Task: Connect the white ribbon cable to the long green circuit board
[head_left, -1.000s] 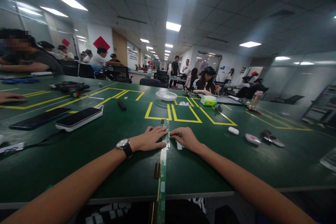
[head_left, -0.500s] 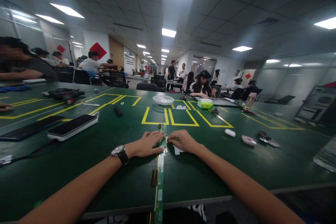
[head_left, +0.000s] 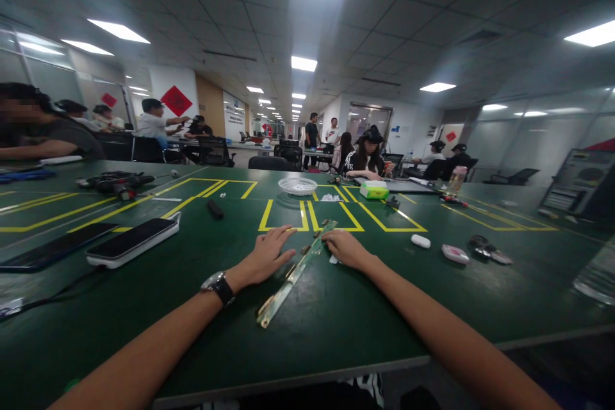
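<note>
Right hand pinches the circuit board by its right edge near the far end, with a white scrap just below those fingers. Board slants over the green table between both hands; from here I see the left hand released, fingers spread, just beside it.

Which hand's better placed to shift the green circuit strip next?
Probably the right hand: its fingertips are at the far part of the green circuit strip. The left hand lies spread beside it, not gripping it.
</note>
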The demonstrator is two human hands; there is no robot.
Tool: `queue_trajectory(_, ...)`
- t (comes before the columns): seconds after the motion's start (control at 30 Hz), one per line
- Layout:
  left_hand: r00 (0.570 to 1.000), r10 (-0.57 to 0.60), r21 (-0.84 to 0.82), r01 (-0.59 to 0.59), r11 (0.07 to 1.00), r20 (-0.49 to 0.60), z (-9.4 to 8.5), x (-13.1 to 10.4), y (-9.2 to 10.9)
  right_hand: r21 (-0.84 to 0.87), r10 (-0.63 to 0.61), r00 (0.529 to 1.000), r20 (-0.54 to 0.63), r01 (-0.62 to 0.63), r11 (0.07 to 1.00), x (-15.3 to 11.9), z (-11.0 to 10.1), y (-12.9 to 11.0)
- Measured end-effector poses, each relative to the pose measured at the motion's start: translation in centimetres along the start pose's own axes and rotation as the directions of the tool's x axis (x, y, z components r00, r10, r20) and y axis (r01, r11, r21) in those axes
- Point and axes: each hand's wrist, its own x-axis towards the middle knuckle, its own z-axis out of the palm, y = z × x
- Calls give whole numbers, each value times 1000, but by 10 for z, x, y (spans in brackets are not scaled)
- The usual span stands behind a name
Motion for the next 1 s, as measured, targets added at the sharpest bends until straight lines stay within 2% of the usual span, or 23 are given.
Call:
queue_trajectory(0.13,999,29,37,-28,999,-23,1,0,3,-90,274,959,-69,-280,956,-6,-1,29)
queue_trajectory(0.27,999,42,69,-41,997,-14,0,0,5,-141,399,913,-88,-408,902,-10,1,38)
queue_trajectory(0.63,992,41,101,-53,993,121,2,-3,3,-103,459,888,-20,-459,883,-12,10,40)
queue_trajectory(0.87,994,41,50,-47,998,102,0,-2,3,-70,430,901,-52,-433,899,-13,1,38)
queue_trajectory(1.0,995,35,43,-39,998,90,-3,-1,5,-58,375,925,-60,-378,924,-13,-3,36)
